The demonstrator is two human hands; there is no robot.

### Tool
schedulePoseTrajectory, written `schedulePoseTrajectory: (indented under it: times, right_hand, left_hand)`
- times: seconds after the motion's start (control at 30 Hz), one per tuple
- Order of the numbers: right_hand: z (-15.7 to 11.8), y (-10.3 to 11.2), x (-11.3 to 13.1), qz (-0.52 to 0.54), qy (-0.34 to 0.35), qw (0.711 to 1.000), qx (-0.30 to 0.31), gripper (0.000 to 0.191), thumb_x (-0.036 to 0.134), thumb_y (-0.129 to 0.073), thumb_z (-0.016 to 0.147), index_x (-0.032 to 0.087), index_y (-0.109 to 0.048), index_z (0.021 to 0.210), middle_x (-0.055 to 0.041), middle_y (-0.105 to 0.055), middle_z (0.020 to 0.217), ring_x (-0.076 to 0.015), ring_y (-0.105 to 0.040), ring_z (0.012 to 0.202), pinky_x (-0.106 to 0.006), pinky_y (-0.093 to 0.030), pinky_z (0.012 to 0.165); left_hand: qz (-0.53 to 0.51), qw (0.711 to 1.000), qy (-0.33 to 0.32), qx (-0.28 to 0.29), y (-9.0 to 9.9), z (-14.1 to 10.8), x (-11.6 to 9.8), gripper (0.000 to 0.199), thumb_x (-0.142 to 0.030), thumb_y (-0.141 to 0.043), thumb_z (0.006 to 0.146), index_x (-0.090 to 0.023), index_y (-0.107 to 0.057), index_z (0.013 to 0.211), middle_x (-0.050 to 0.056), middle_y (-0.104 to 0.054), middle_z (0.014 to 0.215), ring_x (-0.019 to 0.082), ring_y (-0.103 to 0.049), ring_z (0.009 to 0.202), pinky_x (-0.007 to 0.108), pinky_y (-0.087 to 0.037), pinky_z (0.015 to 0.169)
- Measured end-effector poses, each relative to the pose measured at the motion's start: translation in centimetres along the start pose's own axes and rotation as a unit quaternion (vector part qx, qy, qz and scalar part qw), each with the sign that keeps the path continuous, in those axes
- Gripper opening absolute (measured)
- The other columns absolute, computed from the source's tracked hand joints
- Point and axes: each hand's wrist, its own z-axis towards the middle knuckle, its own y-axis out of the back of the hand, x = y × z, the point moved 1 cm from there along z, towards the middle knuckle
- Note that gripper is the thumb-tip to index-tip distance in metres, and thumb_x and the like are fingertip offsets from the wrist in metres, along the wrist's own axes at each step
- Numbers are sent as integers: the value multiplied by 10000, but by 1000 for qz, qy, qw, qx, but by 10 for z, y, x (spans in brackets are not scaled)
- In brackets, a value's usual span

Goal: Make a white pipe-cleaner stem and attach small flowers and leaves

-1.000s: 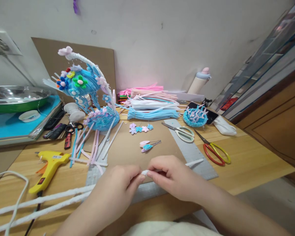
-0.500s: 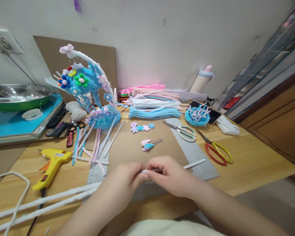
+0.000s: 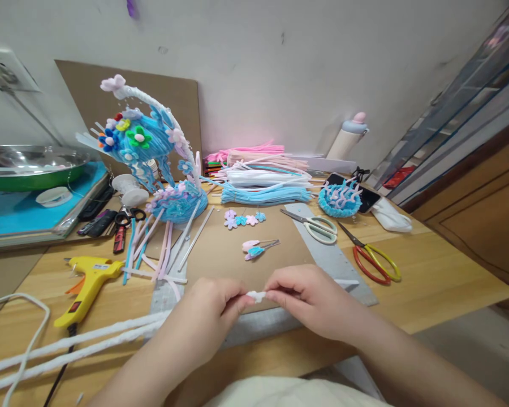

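Note:
Between my hands is a short stretch of white pipe cleaner [image 3: 257, 295], bunched and slightly twisted. My left hand [image 3: 214, 302] pinches its left end with thumb and fingers. My right hand [image 3: 303, 294] pinches the right end. A thin white strip [image 3: 348, 282] sticks out beyond my right hand. Two long fuzzy white strands [image 3: 89, 338] run leftward from under my left forearm; whether they join the held piece is hidden. Ahead of my fingers, a pink and blue pair of petal pieces [image 3: 254, 250] lies on the cardboard [image 3: 212, 257], with small pipe-cleaner flowers [image 3: 231, 219] behind.
A yellow glue gun [image 3: 87, 282] lies left, its cord trailing. A blue pipe-cleaner sculpture [image 3: 144, 141] stands behind it. Bundled pipe cleaners [image 3: 265, 194] lie at the back. White-handled scissors [image 3: 320, 230], red-and-yellow scissors [image 3: 373, 260] and a blue basket-like piece [image 3: 339, 206] are on the right.
My right hand has shifted slightly right, away from my left. More of the white pipe cleaner now shows between them.

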Motion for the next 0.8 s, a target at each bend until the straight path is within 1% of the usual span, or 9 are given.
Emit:
schedulePoseTrajectory:
  times: [0.07,0.17,0.27,0.33,0.43,0.5,0.6,0.7,0.8]
  right_hand:
    - [-1,2,0,-12,37,999,-11,150,267,-508,870,208,-640,829,19,-638,736,-104,-532,670,-212,-330,597]
    - [0,2,-2,8,69,997,-30,139,234,-503,872,215,-640,887,20,-655,786,-97,-559,711,-199,-352,633]
    - [1,-3,-3,38,87,995,-38,188,162,-480,869,233,-628,962,30,-667,858,-84,-581,766,-180,-367,670]
    - [0,-5,-3,32,87,995,-42,181,167,-476,870,231,-625,950,33,-662,835,-83,-577,755,-182,-364,660]
    - [-3,-9,1,-2,74,996,-52,148,214,-467,881,217,-614,899,29,-634,748,-91,-550,687,-204,-340,620]
    - [-7,-11,5,-31,71,995,-65,134,212,-465,876,203,-598,864,23,-614,712,-97,-527,652,-218,-320,600]
    - [-12,-12,14,-98,88,988,-83,133,195,-456,864,185,-566,789,13,-581,664,-105,-490,613,-238,-287,579]
    - [-15,-10,21,-159,113,979,-66,159,188,-435,868,178,-539,748,0,-566,657,-115,-474,607,-252,-265,571]
    - [-13,-3,24,-178,117,976,-36,167,206,-434,873,175,-536,744,-13,-570,665,-125,-476,614,-257,-260,565]
  left_hand:
    - [-13,1000,-3,6,1,0,-2,348,-387,-383,876,-184,-496,617,-53,-433,532,91,-380,516,230,-207,488]
    - [-35,999,-6,-1,4,-1,-4,365,-401,-385,875,-178,-481,602,-58,-397,529,86,-357,522,222,-217,490]
    - [-61,998,-3,-11,7,-3,-5,355,-408,-393,871,-180,-525,633,-60,-401,538,85,-358,528,212,-236,492]
    - [-67,998,-1,-20,9,-5,-4,341,-406,-399,868,-185,-569,672,-57,-422,541,88,-374,529,210,-248,495]
    - [-51,998,-5,-44,10,-7,-3,333,-401,-411,865,-187,-593,686,-50,-457,543,93,-408,533,214,-259,504]
    - [-34,997,-10,-63,10,-8,-4,324,-391,-420,865,-188,-590,679,-46,-489,552,94,-431,540,215,-264,511]
    - [-6,997,-21,-80,8,-8,-5,317,-370,-420,870,-187,-568,659,-38,-535,571,96,-460,547,215,-272,521]
    - [21,997,-29,-73,5,-8,-8,314,-358,-401,882,-190,-569,676,-19,-580,611,114,-497,581,227,-278,535]
    - [38,997,-37,-58,4,-8,-9,293,-336,-391,888,-197,-587,721,-3,-605,658,132,-526,632,237,-286,556]
